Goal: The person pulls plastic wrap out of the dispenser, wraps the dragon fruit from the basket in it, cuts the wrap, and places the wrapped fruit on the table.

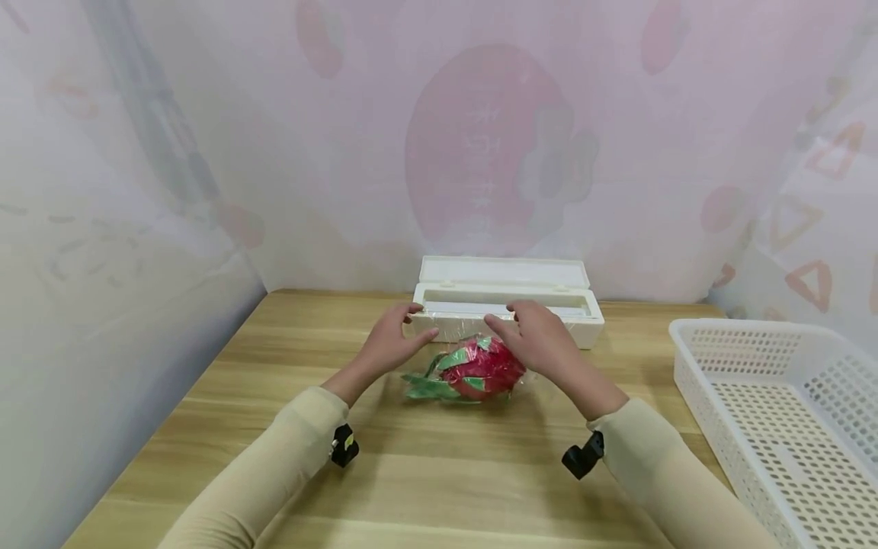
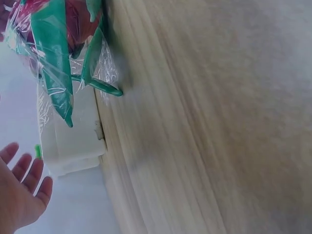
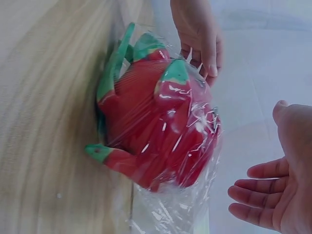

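Note:
A red dragon fruit with green scales (image 1: 483, 370) lies on the wooden table, wrapped in clear plastic film (image 3: 195, 141) that clings in creases. Behind it stands a white film dispenser box (image 1: 583, 332), its lid (image 1: 504, 271) raised and a pale roll inside. My left hand (image 1: 394, 335) hovers at the fruit's upper left, near the box front, fingers spread and holding nothing. On the other side my right hand (image 1: 542, 339) is above the fruit's right end. The right wrist view shows its fingers (image 3: 258, 192) relaxed and apart from the film.
A white perforated plastic basket (image 1: 713, 427) stands at the right of the wooden table (image 1: 439, 488). Pale printed cloth walls (image 1: 329, 152) enclose the back and both sides.

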The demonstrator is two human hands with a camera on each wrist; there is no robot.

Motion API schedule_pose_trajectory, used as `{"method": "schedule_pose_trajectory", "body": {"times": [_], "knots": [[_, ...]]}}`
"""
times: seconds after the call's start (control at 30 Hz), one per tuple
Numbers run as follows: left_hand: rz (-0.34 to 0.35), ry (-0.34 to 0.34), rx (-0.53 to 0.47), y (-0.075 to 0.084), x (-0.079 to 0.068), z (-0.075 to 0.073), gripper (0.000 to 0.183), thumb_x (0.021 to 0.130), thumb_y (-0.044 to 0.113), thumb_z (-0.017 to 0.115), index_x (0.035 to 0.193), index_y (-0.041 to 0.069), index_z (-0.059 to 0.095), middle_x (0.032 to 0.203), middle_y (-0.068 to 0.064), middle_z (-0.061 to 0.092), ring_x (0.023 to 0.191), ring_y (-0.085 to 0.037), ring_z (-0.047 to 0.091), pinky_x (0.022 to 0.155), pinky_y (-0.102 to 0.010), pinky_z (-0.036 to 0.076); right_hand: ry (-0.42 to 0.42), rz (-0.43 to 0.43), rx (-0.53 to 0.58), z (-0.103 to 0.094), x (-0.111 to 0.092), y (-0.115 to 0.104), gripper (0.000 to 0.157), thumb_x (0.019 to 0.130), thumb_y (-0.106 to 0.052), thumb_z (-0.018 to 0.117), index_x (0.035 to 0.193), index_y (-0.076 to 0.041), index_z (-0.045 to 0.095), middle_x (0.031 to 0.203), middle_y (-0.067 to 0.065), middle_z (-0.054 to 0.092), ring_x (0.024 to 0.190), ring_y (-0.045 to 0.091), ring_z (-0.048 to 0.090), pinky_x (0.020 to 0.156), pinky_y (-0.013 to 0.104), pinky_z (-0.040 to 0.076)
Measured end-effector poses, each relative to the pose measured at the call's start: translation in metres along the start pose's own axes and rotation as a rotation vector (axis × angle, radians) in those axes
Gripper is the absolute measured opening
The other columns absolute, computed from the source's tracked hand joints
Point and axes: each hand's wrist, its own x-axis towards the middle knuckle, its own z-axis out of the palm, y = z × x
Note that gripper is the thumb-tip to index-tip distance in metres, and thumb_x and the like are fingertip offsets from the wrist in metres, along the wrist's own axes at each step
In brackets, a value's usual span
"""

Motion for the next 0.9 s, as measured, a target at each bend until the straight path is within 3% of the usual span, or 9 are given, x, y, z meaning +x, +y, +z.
{"method": "schedule_pose_trajectory", "body": {"times": [0.27,0.57,0.9], "knots": [[-0.049,0.073,0.056,-0.004,0.012,0.005,0.079,0.087,0.051,0.067,0.143,0.002,0.041,0.143,-0.017,0.04,0.13,-0.035,0.038,0.107,-0.053,0.033,0.035,-0.053,-0.028,0.002,0.019,-0.014,0.064,0.097,-0.052,0.05,0.131,0.002,0.054,0.13,0.017,0.055,0.119,0.033,0.053,0.098,0.048,0.045],[-0.071,0.09,0.085,-0.015,0.024,0.009,0.081,0.086,0.051,0.068,0.142,0.0,0.041,0.141,-0.018,0.042,0.13,-0.036,0.038,0.108,-0.053,0.031,0.166,-0.281,-0.148,0.011,0.04,-0.028,0.05,0.096,-0.038,0.061,0.123,0.005,0.058,0.12,0.018,0.059,0.111,0.031,0.057,0.093,0.043,0.05],[-0.056,0.079,0.112,-0.023,0.032,0.013,0.072,0.087,0.045,0.07,0.138,-0.001,0.046,0.136,-0.017,0.047,0.127,-0.035,0.041,0.106,-0.051,0.033,0.112,-0.392,-0.263,0.029,0.064,-0.042,0.045,0.094,-0.03,0.066,0.123,0.003,0.059,0.118,0.017,0.06,0.108,0.03,0.059,0.091,0.039,0.051]]}}
